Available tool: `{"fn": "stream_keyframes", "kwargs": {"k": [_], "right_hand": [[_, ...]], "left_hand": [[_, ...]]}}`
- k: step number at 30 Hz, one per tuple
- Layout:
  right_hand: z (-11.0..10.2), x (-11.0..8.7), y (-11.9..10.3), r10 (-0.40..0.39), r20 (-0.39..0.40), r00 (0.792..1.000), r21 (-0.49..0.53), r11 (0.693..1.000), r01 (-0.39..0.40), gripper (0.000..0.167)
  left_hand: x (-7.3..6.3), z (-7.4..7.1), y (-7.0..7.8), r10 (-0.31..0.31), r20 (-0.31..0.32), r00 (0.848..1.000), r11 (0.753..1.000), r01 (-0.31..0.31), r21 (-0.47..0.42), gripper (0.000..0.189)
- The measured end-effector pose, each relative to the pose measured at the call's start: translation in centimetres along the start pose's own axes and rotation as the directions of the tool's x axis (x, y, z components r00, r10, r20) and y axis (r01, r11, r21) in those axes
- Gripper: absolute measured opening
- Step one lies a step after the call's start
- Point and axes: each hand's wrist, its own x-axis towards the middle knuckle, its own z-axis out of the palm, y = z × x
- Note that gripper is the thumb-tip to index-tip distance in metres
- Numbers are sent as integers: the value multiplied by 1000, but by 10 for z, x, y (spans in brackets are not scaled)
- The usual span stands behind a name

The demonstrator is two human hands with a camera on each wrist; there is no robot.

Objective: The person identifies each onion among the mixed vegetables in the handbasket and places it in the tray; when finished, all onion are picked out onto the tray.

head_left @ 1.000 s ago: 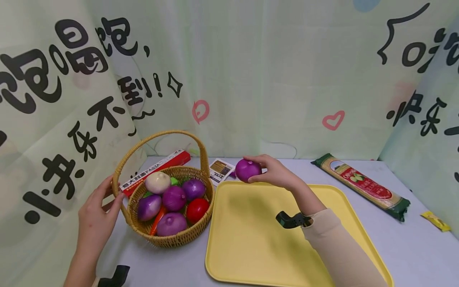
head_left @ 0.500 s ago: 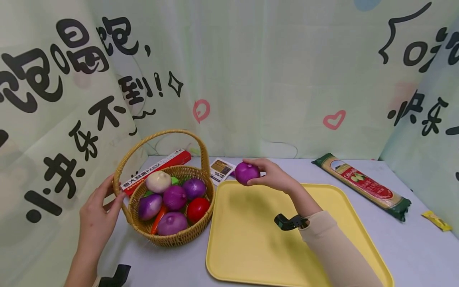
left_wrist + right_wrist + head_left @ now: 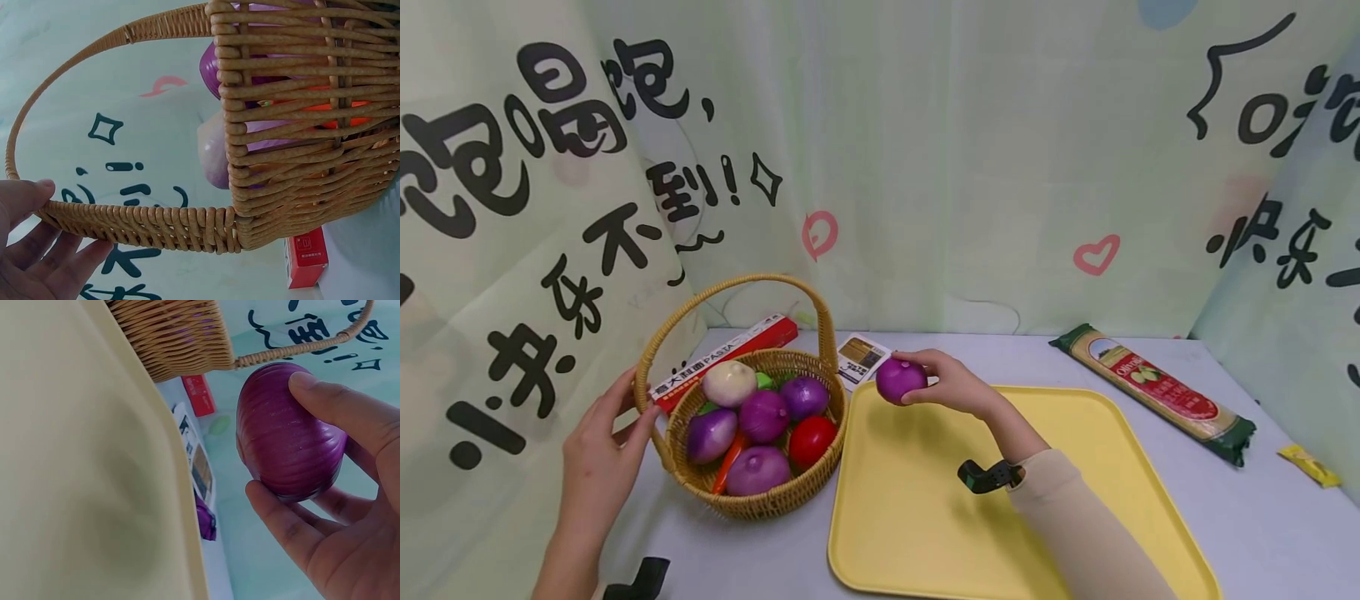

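Observation:
A purple onion [image 3: 901,381] is in my right hand [image 3: 953,385], gripped between thumb and fingers above the far left part of the yellow tray [image 3: 925,533]. The right wrist view shows the onion [image 3: 287,434] held clear of the tray. My left hand [image 3: 606,450] pinches the handle of the wicker basket [image 3: 775,498] on its left side. Several vegetables fill the basket: a whitish onion [image 3: 730,383], purple onions [image 3: 763,417], an eggplant-like purple one [image 3: 712,435], a red tomato [image 3: 812,442] and an orange-red carrot-like piece [image 3: 732,462].
Behind the basket lies a red pasta box [image 3: 767,335]. A white-and-brown packet [image 3: 859,358] sits beyond the tray's far left corner. At the right are a long green-and-red pasta bag [image 3: 1157,392] and a small yellow packet [image 3: 1310,465]. Printed curtains enclose the table.
My right hand has moved left and slightly nearer with the onion, from behind the tray's far edge to over its far left corner. The left hand stays on the basket handle.

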Motion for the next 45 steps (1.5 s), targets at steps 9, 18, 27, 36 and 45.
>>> {"fn": "stream_keyframes", "kwargs": {"k": [9, 18, 27, 36, 45], "right_hand": [[12, 8, 11, 0, 14, 1000, 15, 1000, 0, 63], [24, 9, 18, 26, 4, 1000, 13, 1000, -26, 63], [30, 7, 23, 43, 12, 999, 28, 999, -43, 62], [33, 5, 30, 40, 32, 999, 35, 999, -41, 64], [36, 6, 38, 40, 52, 998, 35, 999, -42, 62]], "left_hand": [[1, -2, 2, 6, 2, 1000, 1000, -6, 4, 60], [2, -1, 1, -5, 13, 1000, 1000, 5, 7, 61], [2, -1, 1, -9, 19, 1000, 1000, 8, 17, 62], [2, -1, 0, -10, 23, 1000, 1000, 10, 17, 61], [2, -2, -1, -22, 26, 999, 999, 21, 30, 61]]}}
